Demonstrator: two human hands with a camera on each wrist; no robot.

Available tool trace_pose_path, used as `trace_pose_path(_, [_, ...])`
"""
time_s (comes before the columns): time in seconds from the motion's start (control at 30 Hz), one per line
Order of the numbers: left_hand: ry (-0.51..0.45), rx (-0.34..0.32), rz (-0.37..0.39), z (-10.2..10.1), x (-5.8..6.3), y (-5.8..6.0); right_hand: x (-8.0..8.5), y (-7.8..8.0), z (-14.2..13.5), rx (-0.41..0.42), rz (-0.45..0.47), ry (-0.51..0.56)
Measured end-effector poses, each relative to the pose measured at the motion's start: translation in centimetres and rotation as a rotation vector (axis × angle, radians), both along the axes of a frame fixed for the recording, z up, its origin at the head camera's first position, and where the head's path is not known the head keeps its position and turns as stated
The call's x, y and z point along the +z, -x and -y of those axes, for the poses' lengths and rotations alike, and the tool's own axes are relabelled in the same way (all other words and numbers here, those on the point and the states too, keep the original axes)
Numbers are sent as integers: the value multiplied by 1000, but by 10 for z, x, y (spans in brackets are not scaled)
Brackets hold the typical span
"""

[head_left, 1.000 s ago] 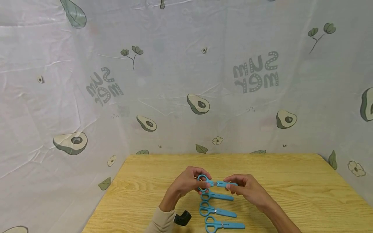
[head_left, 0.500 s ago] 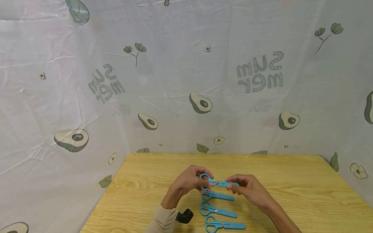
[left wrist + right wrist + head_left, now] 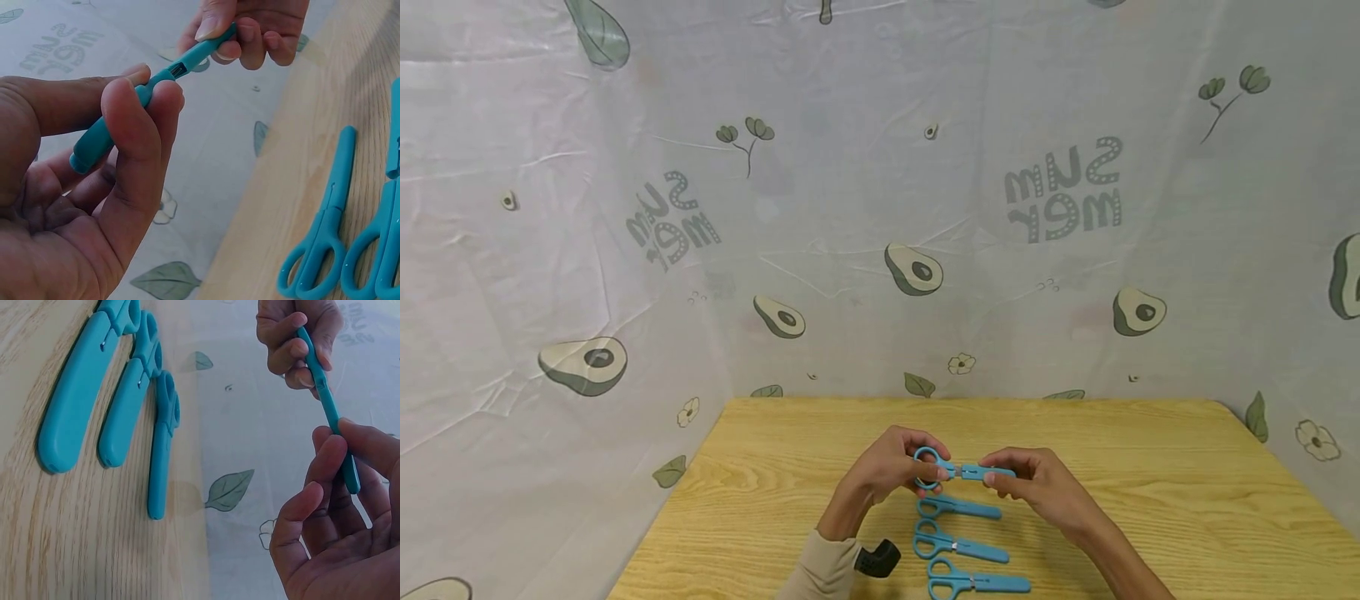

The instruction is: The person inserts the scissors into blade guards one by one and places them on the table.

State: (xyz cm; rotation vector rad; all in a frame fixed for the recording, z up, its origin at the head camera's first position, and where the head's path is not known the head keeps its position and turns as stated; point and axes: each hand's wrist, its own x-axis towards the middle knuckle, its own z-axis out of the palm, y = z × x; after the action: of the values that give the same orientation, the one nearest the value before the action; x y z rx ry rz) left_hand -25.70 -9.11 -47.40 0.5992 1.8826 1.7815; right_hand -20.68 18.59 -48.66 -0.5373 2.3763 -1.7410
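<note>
My left hand point(image 3: 883, 467) pinches a pair of blue scissors point(image 3: 94, 147) by its handle loops. My right hand point(image 3: 1037, 483) grips the blue blade cover point(image 3: 976, 472) between thumb and fingers. A small strip of metal shows between handles and cover in the head view. Both hands hold the scissors level above the table, the tip pointing right. Below them lie three more blue scissors in a column, all with covered blades: the far pair point(image 3: 973, 507), the middle pair point(image 3: 985, 550) and the near pair point(image 3: 1003, 582). In both wrist views the held scissors appear edge-on.
The wooden table point(image 3: 1150, 467) reaches back to a pale curtain point(image 3: 850, 183) printed with avocados and leaves. A black curved device point(image 3: 878, 558) sits at the left sleeve point(image 3: 820, 567).
Both hands have shifted very slightly right in the head view, while the view itself moves a little. The metal strip between handles and cover looks slightly shorter. The table scissors stay in place.
</note>
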Motion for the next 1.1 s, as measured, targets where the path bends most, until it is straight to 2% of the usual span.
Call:
trace_pose_path(0.47, [22, 33, -50, -2, 0, -4, -1, -1, 4, -18, 29, 9])
trace_pose_path(1.1, [15, 28, -25, -6, -4, -5, -4, 0, 9, 7, 35, 36])
